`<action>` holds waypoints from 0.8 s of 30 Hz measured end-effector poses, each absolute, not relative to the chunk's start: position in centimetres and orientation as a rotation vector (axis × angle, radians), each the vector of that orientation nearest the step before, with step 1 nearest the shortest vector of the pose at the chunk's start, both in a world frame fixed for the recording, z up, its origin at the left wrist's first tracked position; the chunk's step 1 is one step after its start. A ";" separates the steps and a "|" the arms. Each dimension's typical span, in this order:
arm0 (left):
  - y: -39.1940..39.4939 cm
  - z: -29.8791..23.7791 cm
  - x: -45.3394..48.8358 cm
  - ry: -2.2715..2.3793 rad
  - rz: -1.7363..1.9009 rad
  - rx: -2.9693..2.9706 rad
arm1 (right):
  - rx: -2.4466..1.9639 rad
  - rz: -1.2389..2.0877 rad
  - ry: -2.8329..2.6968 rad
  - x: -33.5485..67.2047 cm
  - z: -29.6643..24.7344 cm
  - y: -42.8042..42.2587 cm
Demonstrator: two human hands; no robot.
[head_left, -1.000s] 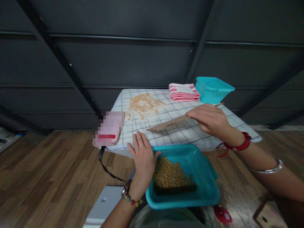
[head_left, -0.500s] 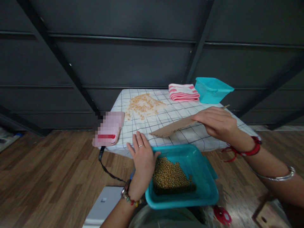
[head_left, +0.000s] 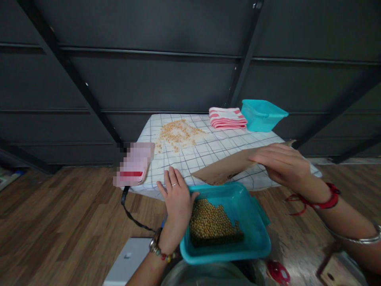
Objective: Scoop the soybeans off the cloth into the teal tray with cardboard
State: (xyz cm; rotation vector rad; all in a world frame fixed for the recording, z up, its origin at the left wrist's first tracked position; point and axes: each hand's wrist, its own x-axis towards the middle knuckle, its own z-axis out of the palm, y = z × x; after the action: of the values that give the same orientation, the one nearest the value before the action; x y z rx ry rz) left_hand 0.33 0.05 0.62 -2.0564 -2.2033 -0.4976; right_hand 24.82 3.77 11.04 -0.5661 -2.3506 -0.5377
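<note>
My left hand (head_left: 178, 198) lies over the left rim of a teal plastic basin (head_left: 256, 242), its fingers spread flat on the cloth edge and its thumb along the rim. Many round, tan soybeans (head_left: 211, 222) fill the basin's left part. My right hand (head_left: 284, 165) grips a flat piece of brown cardboard (head_left: 226, 165), tilted above the checked cloth, its lower edge close to the basin's back rim. Beyond, more pale yellow beans (head_left: 178, 133) are scattered on the table, apart from the cardboard.
A checked cloth (head_left: 178, 161) covers the table. A folded pink-striped towel (head_left: 228, 118) and a second teal container (head_left: 263, 115) stand at the back right. A pink phone (head_left: 133, 163) lies at the left edge, with a black strap (head_left: 131, 212) hanging down.
My right hand has brought the cardboard lower and nearer, toward the basin's back rim. The left hand stays at the basin's left rim. The view has shifted slightly.
</note>
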 end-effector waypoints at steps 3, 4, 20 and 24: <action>0.1 0.6 0.3 -2.198 -0.507 -2.050 | -0.548 -0.523 -2.343 25.0 11.1 3.5; 0.1 0.6 0.3 -2.200 -0.507 -2.048 | -0.539 -0.528 -2.340 25.0 11.1 3.5; 0.1 0.6 0.3 -2.200 -0.499 -2.052 | -0.517 -0.628 -2.370 24.3 9.9 3.9; 0.1 0.6 0.3 -2.202 -0.492 -2.040 | -0.510 -0.613 -2.346 24.6 9.8 4.1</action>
State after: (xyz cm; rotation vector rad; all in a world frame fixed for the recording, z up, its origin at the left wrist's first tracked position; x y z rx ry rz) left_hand 0.33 0.09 0.60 -2.0402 -2.2022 -0.4918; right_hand 24.58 4.10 9.85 -0.5098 -2.3464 -0.6132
